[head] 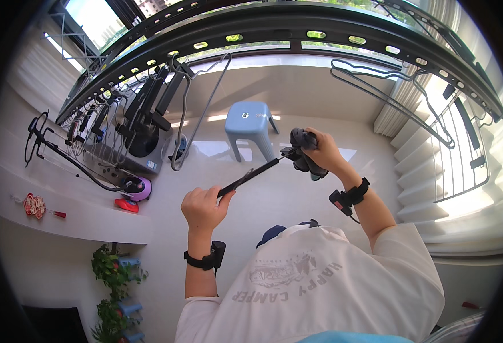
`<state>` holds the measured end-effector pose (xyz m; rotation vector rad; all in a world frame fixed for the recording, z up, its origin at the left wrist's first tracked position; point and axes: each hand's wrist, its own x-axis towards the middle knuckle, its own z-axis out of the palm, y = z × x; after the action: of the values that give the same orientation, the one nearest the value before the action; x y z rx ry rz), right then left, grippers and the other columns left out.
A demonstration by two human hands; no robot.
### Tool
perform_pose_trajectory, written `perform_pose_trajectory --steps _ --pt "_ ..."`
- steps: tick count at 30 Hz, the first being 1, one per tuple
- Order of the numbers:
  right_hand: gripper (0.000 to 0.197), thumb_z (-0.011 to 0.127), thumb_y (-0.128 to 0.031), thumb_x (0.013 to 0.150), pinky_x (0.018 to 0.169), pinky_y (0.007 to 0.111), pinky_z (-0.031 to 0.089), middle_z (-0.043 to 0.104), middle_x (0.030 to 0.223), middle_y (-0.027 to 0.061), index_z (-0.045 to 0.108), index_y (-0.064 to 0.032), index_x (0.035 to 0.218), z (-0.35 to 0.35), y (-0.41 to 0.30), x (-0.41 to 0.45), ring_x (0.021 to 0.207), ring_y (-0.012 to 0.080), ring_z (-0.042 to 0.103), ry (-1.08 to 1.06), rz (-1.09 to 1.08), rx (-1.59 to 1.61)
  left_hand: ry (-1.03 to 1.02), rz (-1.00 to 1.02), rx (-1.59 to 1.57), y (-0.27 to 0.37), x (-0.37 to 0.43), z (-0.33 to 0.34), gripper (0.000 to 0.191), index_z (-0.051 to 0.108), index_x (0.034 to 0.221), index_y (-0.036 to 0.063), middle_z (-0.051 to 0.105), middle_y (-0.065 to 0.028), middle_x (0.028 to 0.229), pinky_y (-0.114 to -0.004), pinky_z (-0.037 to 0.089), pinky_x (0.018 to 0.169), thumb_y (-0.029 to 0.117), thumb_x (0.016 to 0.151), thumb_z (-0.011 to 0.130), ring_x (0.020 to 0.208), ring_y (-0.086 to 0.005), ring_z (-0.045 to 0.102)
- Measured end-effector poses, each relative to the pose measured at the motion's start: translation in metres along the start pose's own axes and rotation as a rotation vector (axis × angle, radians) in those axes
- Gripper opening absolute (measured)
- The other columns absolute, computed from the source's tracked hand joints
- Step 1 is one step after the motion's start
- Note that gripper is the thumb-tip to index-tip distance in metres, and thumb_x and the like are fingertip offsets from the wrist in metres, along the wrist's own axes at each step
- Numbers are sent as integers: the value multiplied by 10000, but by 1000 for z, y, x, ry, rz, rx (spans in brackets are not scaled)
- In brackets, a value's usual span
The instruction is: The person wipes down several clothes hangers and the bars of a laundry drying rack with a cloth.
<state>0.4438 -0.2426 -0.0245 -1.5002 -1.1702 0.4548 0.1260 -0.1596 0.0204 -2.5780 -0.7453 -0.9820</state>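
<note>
A black clothes hanger [257,171] with a metal part spans the space between my hands, tilted up towards the right. My left hand [205,206] is closed round its lower left end. Bunched dark grey fabric [305,156] is gripped in my right hand [325,150], at the hanger's upper right end. My fingers partly hide how the fabric and the hanger meet there. Above and beyond my hands runs a black drying rack rail [272,37] with slots. A bare grey wire hanger [206,107] hangs from it at the left, and more wire hangers [388,96] hang at the right.
A blue plastic stool [247,122] stands on the floor beyond my hands. Many hangers crowd the rail's left end, above a grey cabinet [142,158]. A purple garment steamer [138,188] stands at the left. White curtains [422,184] and a wire rack [461,145] are at the right.
</note>
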Motion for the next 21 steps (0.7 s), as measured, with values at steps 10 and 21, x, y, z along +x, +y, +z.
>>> perform_pose_trajectory --steps 10,21 --pt "271 613 -224 867 747 263 449 616 895 27 614 -14 1038 -16 -33 6 793 125 547 -494 251 331 -307 -260 -414 -15 6 -5 291 627 626 93 539 -19 496 -310 371 433 317 651 811 449 -207 507" --pt "264 620 -189 870 816 287 463 643 954 61 635 -2 1056 -9 -29 5 873 149 582 -712 465 325 -224 -82 -341 -21 10 -9 288 623 607 120 493 -6 469 -310 348 424 330 635 819 434 -197 477"
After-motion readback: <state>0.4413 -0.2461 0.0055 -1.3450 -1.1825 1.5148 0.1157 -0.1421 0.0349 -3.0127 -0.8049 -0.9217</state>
